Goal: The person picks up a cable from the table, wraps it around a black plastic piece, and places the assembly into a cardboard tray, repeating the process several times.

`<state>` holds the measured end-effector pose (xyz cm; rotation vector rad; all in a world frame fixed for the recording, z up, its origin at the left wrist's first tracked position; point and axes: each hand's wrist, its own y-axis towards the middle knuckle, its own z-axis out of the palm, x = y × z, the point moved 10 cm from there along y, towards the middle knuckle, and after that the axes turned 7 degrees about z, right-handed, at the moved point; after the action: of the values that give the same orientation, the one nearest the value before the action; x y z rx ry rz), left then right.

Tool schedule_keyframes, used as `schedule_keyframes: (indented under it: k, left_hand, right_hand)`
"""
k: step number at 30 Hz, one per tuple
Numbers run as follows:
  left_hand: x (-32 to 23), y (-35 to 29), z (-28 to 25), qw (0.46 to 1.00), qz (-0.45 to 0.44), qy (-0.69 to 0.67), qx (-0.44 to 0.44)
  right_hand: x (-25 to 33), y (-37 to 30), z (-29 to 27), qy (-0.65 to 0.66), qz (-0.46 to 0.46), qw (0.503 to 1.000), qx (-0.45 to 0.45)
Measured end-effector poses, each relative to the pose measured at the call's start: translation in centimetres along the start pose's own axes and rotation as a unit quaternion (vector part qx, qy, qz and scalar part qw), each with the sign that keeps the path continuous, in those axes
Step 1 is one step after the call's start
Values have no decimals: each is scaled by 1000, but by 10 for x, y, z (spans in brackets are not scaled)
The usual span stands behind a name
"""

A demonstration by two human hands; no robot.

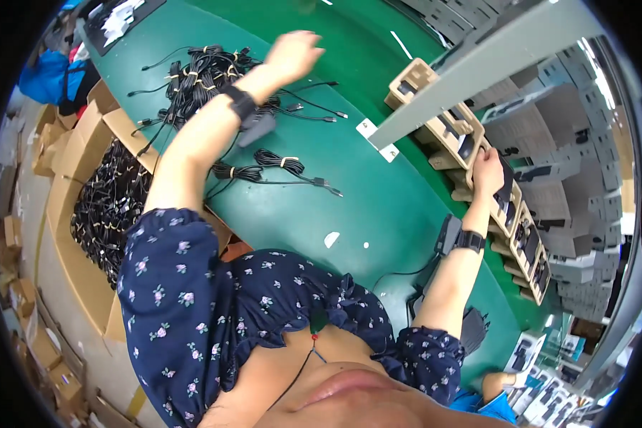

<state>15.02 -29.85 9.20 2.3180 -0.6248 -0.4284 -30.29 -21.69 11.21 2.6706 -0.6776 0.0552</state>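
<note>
My left hand (296, 55) is raised over the far edge of the green table, beyond a pile of bundled black cables (205, 78). Its fingers look loosely bent and apart, with nothing visible in them. My right hand (487, 171) is closed at a beige moulded tray (510, 217) in the row on the right. Its fingers curl at the tray's rim, beside a dark flat piece (505, 180); what they grip is hidden. Two tied cables (282, 162) lie apart from the pile, nearer to me. Both wrists wear black bands with devices.
A carton (85, 285) full of black cables stands left of the table (321, 235). A grey metal post (471, 75) rises from a white bracket between my hands. More beige trays (442, 118) line the green strip. Open grey boxes (567, 185) stand beyond them at right.
</note>
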Motion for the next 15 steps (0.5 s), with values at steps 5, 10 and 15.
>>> schedule_keyframes:
  k: [5,10,15]
  left_hand:
    - [119,-63,2,903,-182,220,322]
    - [125,-93,48,929,-179,168,276]
    - [98,-74,16,965,-24,197,171]
  right_hand:
    - [-19,10,-12,48,15,995,-81]
    - [-50,-31,-32,212,-106,908,-346]
    - [-51,-114,-39,220,-130,943,-214]
